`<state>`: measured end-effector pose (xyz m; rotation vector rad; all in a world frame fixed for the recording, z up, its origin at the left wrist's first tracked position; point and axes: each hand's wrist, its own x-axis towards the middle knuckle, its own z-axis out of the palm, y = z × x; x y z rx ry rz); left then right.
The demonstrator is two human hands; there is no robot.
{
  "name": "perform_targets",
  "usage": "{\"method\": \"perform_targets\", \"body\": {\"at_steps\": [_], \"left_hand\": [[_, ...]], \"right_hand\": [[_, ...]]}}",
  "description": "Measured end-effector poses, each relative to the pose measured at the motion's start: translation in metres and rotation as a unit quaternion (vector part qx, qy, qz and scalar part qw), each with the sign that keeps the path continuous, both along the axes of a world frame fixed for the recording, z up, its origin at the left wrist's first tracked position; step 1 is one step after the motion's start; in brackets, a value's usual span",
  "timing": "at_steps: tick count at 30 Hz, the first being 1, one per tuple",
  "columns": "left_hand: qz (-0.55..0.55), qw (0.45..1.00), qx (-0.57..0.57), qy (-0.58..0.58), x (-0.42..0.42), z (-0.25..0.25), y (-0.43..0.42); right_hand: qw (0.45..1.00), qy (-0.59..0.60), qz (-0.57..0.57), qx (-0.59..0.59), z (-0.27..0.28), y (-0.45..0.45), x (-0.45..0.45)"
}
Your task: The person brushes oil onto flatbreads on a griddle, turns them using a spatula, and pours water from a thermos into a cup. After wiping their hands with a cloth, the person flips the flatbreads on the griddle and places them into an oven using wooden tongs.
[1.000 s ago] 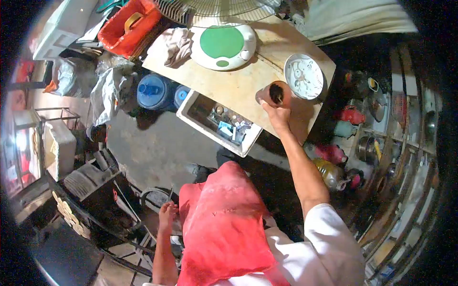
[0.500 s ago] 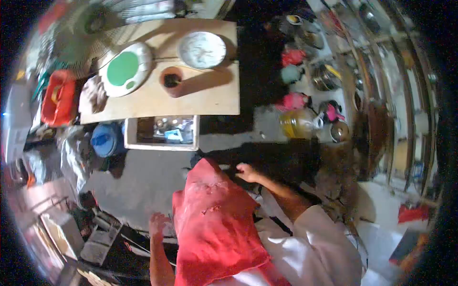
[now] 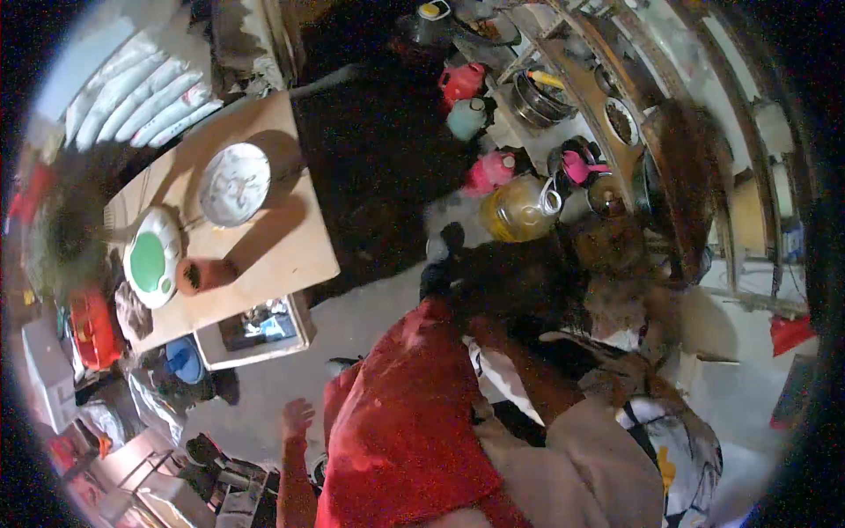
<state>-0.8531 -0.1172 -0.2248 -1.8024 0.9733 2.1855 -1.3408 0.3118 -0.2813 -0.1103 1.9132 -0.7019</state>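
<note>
My left hand [image 3: 297, 418] hangs low beside the red apron [image 3: 405, 414], fingers a little apart and nothing in them. On the apron's other side, my right arm reaches forward into deep shadow, and my right hand [image 3: 468, 315] is too dark to make out its fingers. Further off to the left is a wooden table [image 3: 277, 246]. It bears a white patterned bowl [image 3: 233, 185], a reddish-brown cup [image 3: 208, 275] with dark contents, a white stand with a green top [image 3: 150, 261] and a crumpled cloth [image 3: 132, 310].
Under the table edge an open drawer [image 3: 257, 350] holds small items. A blue bucket [image 3: 185, 361] and red basket [image 3: 94, 330] stand left. To the right are a large yellow container [image 3: 513, 211], a pink jug [image 3: 490, 172], a red kettle [image 3: 462, 83] and shelves with pots [image 3: 539, 101].
The view has swung right and tilted, so the table now sits further left and the shelves nearer the centre. My right hand has passed from light into shadow.
</note>
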Motion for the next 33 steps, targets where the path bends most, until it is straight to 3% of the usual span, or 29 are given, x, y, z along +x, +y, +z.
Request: {"method": "perform_targets", "body": {"at_steps": [3,5,6,7,8,9,10,11,12,13,14,15,16,17,18,19,20,22,23,24,25,26,28,29,32,33], "left_hand": [[0.030,0.999,-0.013,-0.017,-0.082,0.019,0.019],[-0.021,0.997,-0.058,-0.044,-0.099,-0.021,0.040],[-0.082,0.988,-0.114,-0.062,-0.087,-0.054,0.059],[-0.173,0.963,-0.186,-0.087,-0.059,-0.082,0.080],[-0.283,0.913,-0.272,-0.113,-0.022,-0.110,0.105],[-0.276,0.921,-0.224,-0.157,-0.059,-0.059,0.116],[-0.273,0.924,-0.191,-0.189,-0.099,-0.016,0.129],[-0.268,0.924,-0.164,-0.220,-0.143,0.026,0.136],[-0.245,0.928,-0.121,-0.253,-0.185,0.060,0.142],[-0.044,0.913,0.049,-0.403,-0.282,0.101,0.131],[-0.031,0.903,0.057,-0.424,-0.262,0.100,0.146],[-0.169,0.917,-0.064,-0.355,-0.229,0.086,0.163],[-0.307,0.895,-0.180,-0.268,-0.212,0.083,0.179],[-0.298,0.894,-0.175,-0.284,-0.222,0.087,0.182],[-0.139,0.942,-0.069,-0.297,-0.233,0.090,0.182],[0.027,0.954,0.035,-0.296,-0.242,0.094,0.181],[0.035,0.951,0.036,-0.306,-0.223,0.087,0.191],[-0.036,0.978,-0.105,-0.175,-0.213,0.071,0.204],[0.028,0.963,-0.014,-0.268,-0.212,0.078,0.215],[0.036,0.962,-0.014,-0.271,-0.201,0.060,0.222],[-0.128,0.961,-0.192,-0.154,-0.164,0.029,0.237],[-0.284,0.890,-0.354,-0.028,-0.145,0.015,0.247],[-0.151,0.957,-0.147,-0.198,-0.179,0.011,0.236],[-0.123,0.954,-0.077,-0.263,-0.197,0.009,0.225],[-0.120,0.913,0.042,-0.387,-0.237,0.005,0.195],[-0.127,0.903,0.064,-0.405,-0.251,0.004,0.183]], "right_hand": [[0.986,-0.072,-0.078,-0.129,-0.058,0.037,-0.098],[0.954,-0.121,-0.141,-0.236,-0.121,0.058,-0.180],[0.980,0.043,-0.068,-0.182,-0.119,0.043,-0.221],[0.972,0.197,0.003,-0.127,-0.123,0.025,-0.248],[0.950,0.090,-0.147,-0.258,-0.149,0.020,-0.275],[0.881,-0.014,-0.297,-0.368,-0.176,0.017,-0.306],[0.922,-0.091,-0.339,-0.162,-0.047,-0.062,-0.338],[0.905,-0.234,-0.297,-0.193,-0.168,-0.009,-0.381],[0.902,-0.144,-0.317,-0.254,-0.130,-0.043,-0.384],[0.951,-0.111,-0.270,-0.100,-0.180,-0.048,-0.411],[0.928,-0.119,-0.339,-0.096,-0.166,-0.078,-0.427],[0.918,-0.130,-0.360,-0.101,-0.188,-0.098,-0.440],[0.907,-0.136,-0.385,-0.104,-0.208,-0.106,-0.451],[0.901,-0.127,-0.412,-0.048,-0.228,-0.118,-0.460],[0.891,-0.116,-0.438,0.009,-0.250,-0.125,-0.467],[0.896,-0.174,-0.390,-0.117,-0.269,-0.109,-0.472],[0.871,-0.201,-0.433,-0.117,-0.299,-0.105,-0.471],[0.858,-0.213,-0.451,-0.120,-0.319,-0.121,-0.471],[0.861,-0.219,-0.444,-0.117,-0.326,-0.123,-0.476],[0.832,-0.266,-0.463,-0.147,-0.341,-0.112,-0.485],[0.800,-0.311,-0.482,-0.178,-0.351,-0.111,-0.489],[0.802,-0.315,-0.476,-0.175,-0.354,-0.118,-0.487],[0.819,-0.207,-0.503,-0.185,-0.345,-0.128,-0.486],[0.809,-0.171,-0.541,-0.156,-0.319,-0.153,-0.485],[0.823,-0.201,-0.518,-0.117,-0.302,-0.178,-0.489],[0.837,-0.190,-0.502,-0.103,-0.320,-0.166,-0.489]]}}
